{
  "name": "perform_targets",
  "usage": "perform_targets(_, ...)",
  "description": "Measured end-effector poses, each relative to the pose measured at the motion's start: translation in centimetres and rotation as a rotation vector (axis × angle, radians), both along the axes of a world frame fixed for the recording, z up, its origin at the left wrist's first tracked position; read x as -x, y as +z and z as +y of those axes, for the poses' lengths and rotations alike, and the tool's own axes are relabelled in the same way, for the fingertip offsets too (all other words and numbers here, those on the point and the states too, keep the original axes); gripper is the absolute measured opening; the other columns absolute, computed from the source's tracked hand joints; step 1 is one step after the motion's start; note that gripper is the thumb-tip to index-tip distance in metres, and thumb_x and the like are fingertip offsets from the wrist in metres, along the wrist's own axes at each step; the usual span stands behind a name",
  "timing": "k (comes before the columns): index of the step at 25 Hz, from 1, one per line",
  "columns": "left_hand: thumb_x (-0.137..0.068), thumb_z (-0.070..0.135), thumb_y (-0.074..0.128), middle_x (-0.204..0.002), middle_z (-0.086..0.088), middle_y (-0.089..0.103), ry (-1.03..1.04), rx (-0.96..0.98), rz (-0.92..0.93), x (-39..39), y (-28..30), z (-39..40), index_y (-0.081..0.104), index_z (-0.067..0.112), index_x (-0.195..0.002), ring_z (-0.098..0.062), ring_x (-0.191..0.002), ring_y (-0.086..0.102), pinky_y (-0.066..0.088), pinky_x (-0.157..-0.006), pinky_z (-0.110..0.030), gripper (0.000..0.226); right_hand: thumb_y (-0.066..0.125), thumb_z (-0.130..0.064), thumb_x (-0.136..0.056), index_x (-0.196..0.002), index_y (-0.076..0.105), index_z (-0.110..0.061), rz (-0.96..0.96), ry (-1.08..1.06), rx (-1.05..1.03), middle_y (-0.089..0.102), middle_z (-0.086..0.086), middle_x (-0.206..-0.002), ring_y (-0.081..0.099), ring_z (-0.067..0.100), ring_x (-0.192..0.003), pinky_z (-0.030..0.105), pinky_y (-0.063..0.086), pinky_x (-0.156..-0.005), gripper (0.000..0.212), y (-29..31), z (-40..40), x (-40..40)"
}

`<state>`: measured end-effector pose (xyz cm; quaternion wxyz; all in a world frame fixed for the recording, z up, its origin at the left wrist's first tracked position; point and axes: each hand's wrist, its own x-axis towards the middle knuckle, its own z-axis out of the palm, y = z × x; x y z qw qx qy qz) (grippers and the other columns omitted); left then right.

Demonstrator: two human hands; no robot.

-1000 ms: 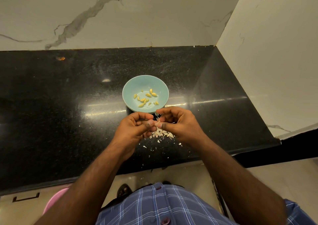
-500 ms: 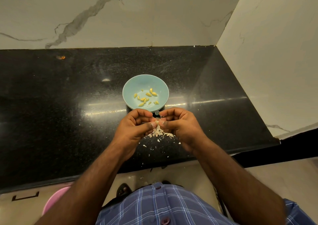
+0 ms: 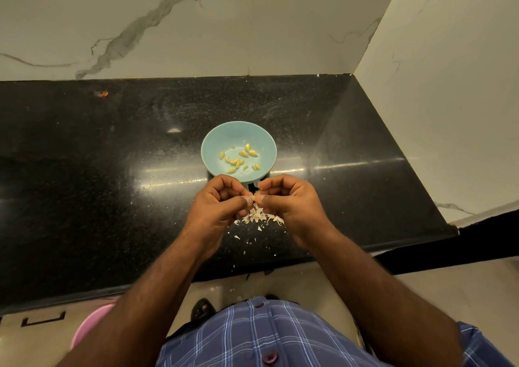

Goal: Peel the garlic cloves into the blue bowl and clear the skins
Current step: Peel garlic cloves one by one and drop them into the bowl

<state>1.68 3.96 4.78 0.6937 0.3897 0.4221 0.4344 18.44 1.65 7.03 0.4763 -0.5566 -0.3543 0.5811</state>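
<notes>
Both forearms rose from the lower edge of the frame and converged at the centre, where the left hand [image 3: 217, 202] and right hand [image 3: 289, 201] met thumb tip to thumb tip. Each hand had its fingers curled inward, and together they pinched a small pale garlic clove [image 3: 253, 198] between the thumbs and forefingers; most of the clove was hidden, so how much skin remained on it could not be told.

The black tabletop [image 3: 98, 184] spread wide to the left of the hands and, more narrowly, to the right, where it ran to a white marble side wall [image 3: 449, 100]. Its rounded front edge crossed the frame just below the wrists, and a veined marble back wall [image 3: 196, 24] closed it off at the top.

The blue bowl [image 3: 238, 133] sat just above the hands in the frame, its near rim partly covered by the knuckles, with a scatter of yellow peeled cloves [image 3: 238, 159] inside. A heap of papery skins [image 3: 259, 216] lay on the tabletop directly under and between the hands, with loose flakes trailing toward the front edge. A blue checked shirt [image 3: 266, 338] filled the bottom centre, and a pink basin [image 3: 90, 327] showed at the lower left, below the tabletop.
</notes>
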Motion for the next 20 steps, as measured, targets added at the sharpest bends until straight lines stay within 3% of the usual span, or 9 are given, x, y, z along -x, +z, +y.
perform_targets(4,-0.086,-0.006,0.068,-0.077,-0.009,0.068,0.014,0.149,0.012,-0.3,0.1,0.0,0.063,0.014,-0.078,-0.017,-0.069,0.066,0.053,-0.068,-0.027,0.023,0.076,0.007,-0.083,-0.095,0.073,-0.013,-0.270,0.033,-0.277,0.074,0.011,-0.085,0.072,0.019,-0.082,0.034,0.061,-0.080,0.024,-0.8,-0.3,0.1)
perform_targets(7,-0.079,-0.002,0.074,-0.081,-0.009,0.073,0.026,0.151,-0.025,-0.3,0.2,-0.1,0.064,0.011,-0.084,-0.016,-0.073,0.071,0.057,-0.069,-0.025,0.018,0.076,0.006,-0.083,-0.096,0.072,-0.009,-0.292,-0.007,-0.251,0.073,0.007,-0.081,0.071,0.015,-0.078,0.028,0.059,-0.074,0.021,-0.9,-0.3,0.2)
perform_targets(10,-0.069,0.006,0.078,-0.088,-0.011,0.075,0.029,0.090,-0.017,-0.2,0.2,-0.2,0.064,0.008,-0.089,-0.018,-0.079,0.072,0.059,-0.071,-0.026,0.024,0.076,0.008,-0.081,-0.091,0.072,-0.009,-0.224,-0.039,-0.128,0.072,0.006,-0.076,0.069,0.011,-0.069,0.022,0.054,-0.065,0.020,-0.4,-0.1,0.2)
perform_targets(15,-0.072,0.002,0.074,-0.088,-0.009,0.076,-0.001,0.027,-0.049,-0.1,0.3,-0.1,0.062,0.008,-0.089,-0.017,-0.079,0.073,0.058,-0.069,-0.024,0.022,0.069,0.013,-0.082,-0.089,0.069,-0.005,0.061,-0.006,0.161,0.070,0.007,-0.073,0.063,0.016,-0.065,0.026,0.049,-0.061,0.019,0.6,0.3,-0.2)
perform_targets(20,-0.073,-0.003,0.072,-0.088,-0.011,0.076,-0.055,-0.026,-0.067,0.2,0.4,-0.2,0.058,0.006,-0.090,-0.018,-0.083,0.074,0.058,-0.072,-0.025,0.024,0.060,0.011,-0.087,-0.095,0.065,-0.008,0.273,0.039,0.383,0.071,0.007,-0.076,0.065,0.014,-0.063,0.022,0.052,-0.056,0.021,0.8,0.6,-0.9)
